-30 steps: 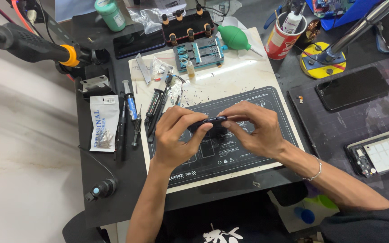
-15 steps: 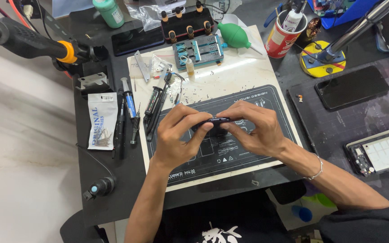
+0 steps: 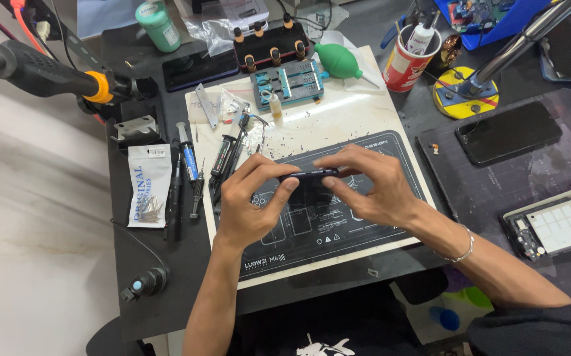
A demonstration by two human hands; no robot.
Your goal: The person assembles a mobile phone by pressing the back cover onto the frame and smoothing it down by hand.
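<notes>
Both my hands hold a thin dark phone [image 3: 312, 175] edge-on, a little above the black work mat [image 3: 391, 217]. My left hand [image 3: 249, 201] pinches its left end between thumb and fingers. My right hand [image 3: 368, 184] grips the right end, with a thin bracelet on that wrist. The phone's face is hidden from view by its angle and my fingers.
Screwdrivers and tweezers [image 3: 196, 175] lie left of the mat beside a white packet [image 3: 148, 184]. A blue holder jig [image 3: 286, 82], green blower [image 3: 339, 61] and red cup [image 3: 407, 62] stand behind. A black phone [image 3: 508, 132] and an opened phone [image 3: 556, 227] lie right. A hot-air handle [image 3: 41, 72] sits far left.
My hands and the phone have stayed in nearly the same place over the mat; the view has shifted slightly. My fingers have adjusted a little along the phone's edge.
</notes>
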